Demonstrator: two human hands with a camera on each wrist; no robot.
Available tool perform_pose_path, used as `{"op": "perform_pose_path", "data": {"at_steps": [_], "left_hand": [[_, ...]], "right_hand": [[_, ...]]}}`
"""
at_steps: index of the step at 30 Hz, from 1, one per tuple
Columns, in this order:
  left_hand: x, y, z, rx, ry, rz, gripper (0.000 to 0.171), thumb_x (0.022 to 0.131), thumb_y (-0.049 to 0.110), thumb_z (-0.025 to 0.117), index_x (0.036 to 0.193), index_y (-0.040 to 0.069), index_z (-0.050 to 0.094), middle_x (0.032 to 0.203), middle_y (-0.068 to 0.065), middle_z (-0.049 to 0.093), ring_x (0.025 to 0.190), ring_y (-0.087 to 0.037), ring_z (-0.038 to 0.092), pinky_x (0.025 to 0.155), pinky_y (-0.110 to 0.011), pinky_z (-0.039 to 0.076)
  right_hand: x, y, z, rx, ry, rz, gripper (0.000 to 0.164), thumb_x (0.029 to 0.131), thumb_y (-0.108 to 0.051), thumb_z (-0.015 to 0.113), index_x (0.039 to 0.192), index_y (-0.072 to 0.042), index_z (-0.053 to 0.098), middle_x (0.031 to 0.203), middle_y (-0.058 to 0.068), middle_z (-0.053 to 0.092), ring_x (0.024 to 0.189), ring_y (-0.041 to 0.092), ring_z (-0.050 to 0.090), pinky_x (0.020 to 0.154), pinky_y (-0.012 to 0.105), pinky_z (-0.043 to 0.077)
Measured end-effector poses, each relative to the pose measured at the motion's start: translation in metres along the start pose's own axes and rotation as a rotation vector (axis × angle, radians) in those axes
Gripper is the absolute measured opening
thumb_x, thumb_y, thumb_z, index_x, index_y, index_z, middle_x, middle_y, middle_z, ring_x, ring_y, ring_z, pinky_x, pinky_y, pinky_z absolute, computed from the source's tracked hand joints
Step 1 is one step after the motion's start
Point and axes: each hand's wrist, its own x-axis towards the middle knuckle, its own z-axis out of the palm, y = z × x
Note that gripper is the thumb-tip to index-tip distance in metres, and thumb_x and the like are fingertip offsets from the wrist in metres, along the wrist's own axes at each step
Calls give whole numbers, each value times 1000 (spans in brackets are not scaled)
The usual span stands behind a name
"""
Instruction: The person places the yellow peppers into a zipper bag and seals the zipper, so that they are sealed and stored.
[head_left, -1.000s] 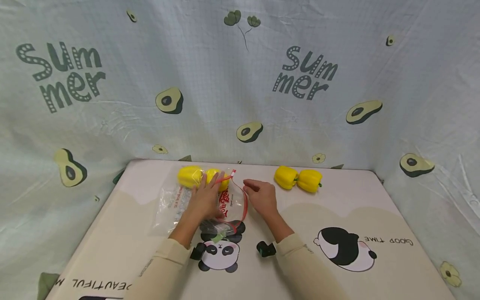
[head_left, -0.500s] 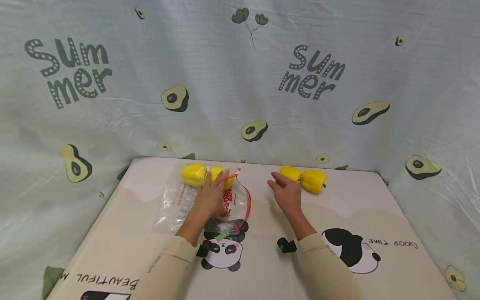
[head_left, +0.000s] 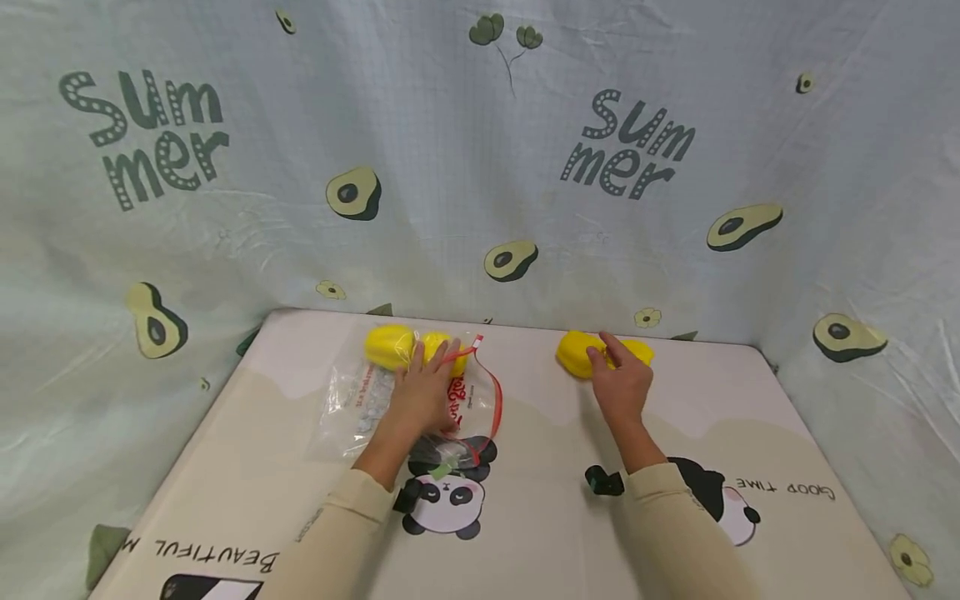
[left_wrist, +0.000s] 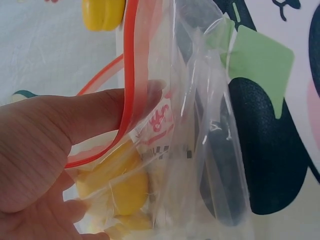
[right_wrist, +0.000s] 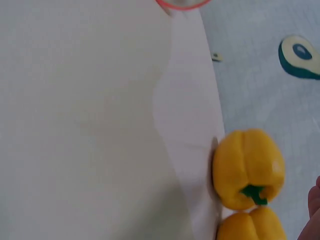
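A clear zip bag with a red zip rim lies on the left side of the table. Inside it are two yellow bell peppers. My left hand rests on the bag with fingers spread over one pepper. In the left wrist view its thumb reaches through the red-rimmed mouth, which gapes. My right hand reaches over two loose yellow peppers, thumb and index finger apart. The left one is beside the thumb; the right one is partly hidden behind the fingers. A green stem shows on one pepper.
The table has a printed cover with panda drawings and lettering. A printed curtain hangs directly behind its far edge. Both wrists carry small black cameras.
My right hand has moved from beside the bag's mouth rightward to the loose peppers. My left hand stays on the bag. The head view has shifted slightly.
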Motion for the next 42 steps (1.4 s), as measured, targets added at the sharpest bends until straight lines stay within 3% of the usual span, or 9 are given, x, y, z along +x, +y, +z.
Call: {"op": "perform_pose_path", "data": {"at_steps": [5, 15, 18, 23, 25, 35, 42], "left_hand": [[0, -1, -1, -5, 1, 3, 128, 70, 26, 97, 169, 22, 16, 177, -6, 19, 164, -43, 5, 126, -72, 17], [-1, -3, 2, 0, -10, -3, 129, 70, 26, 97, 169, 23, 15, 177, -5, 17, 165, -41, 4, 127, -71, 16], [-1, -3, 2, 0, -10, -3, 129, 69, 25, 97, 169, 24, 15, 177, -5, 17, 165, -41, 4, 127, -71, 16], [0, -3, 2, -1, -11, -4, 130, 69, 25, 97, 169, 24, 15, 177, -4, 17, 164, -41, 5, 127, -71, 17], [-1, -3, 2, -2, -6, 0, 129, 69, 25, 97, 169, 24, 15, 177, -5, 18, 164, -41, 5, 126, -71, 17], [-3, -1, 2, -10, -9, -3, 128, 70, 24, 96, 169, 24, 15, 177, -4, 18, 165, -40, 5, 127, -71, 17], [-3, -2, 0, -1, -1, -8, 129, 69, 24, 97, 169, 25, 14, 177, -4, 18, 165, -40, 5, 127, -70, 17]], "right_hand": [[10, 4, -15, -43, 55, -2, 41, 100, -18, 70, 140, -8, 66, 142, 16, 67, 134, 34, 64, 111, 46, 52], [22, 20, -35, -188, -13, 115, 50, 102, -22, 68, 149, -11, 58, 154, 17, 57, 147, 40, 49, 123, 55, 40], [27, 28, -41, -222, -77, 161, 61, 100, -24, 69, 156, -9, 48, 163, 17, 46, 154, 42, 38, 127, 57, 32], [36, 45, -48, -235, -238, 263, 88, 98, -28, 70, 167, -9, 19, 175, 19, 18, 161, 44, 17, 131, 60, 18], [38, 50, -49, -223, -272, 292, 93, 98, -29, 71, 168, -11, 13, 175, 19, 14, 161, 45, 15, 131, 62, 17], [36, 57, -49, -126, -244, 299, 84, 100, -17, 71, 166, -8, 21, 170, 22, 30, 156, 42, 32, 130, 53, 28], [36, 56, -47, -89, -228, 308, 82, 99, -12, 71, 166, -9, 24, 170, 21, 31, 156, 41, 33, 129, 52, 29]]}}
